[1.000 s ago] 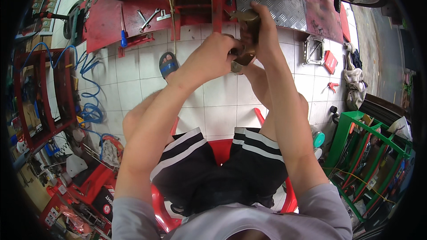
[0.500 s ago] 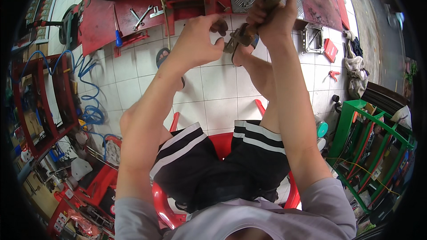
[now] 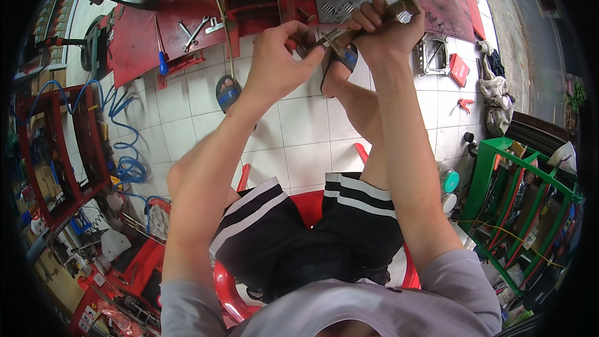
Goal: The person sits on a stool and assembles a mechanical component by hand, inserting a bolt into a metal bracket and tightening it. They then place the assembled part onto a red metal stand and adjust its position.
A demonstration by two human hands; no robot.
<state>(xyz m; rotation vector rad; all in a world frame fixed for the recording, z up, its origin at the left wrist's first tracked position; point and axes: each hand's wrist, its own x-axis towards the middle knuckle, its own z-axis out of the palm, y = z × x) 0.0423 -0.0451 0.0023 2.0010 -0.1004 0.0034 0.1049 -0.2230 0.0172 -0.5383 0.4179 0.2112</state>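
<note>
- Gripping a long, dull-brown, irregular metal part [image 3: 395, 9] in the tightly wrapped right hand [image 3: 388, 39], extending leftward between the hands.
- Holding the left hand [image 3: 281, 56] half-curled beside its end; cannot tell whether pinching it.
- Best steadying firmly with the right, keeping the left light and clear of projecting edges.

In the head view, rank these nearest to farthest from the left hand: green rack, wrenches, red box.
From the left hand:
1. Wrenches: upper left, on the red platform.
2. Red box: off to the right.
3. Green rack: lower right.
</note>
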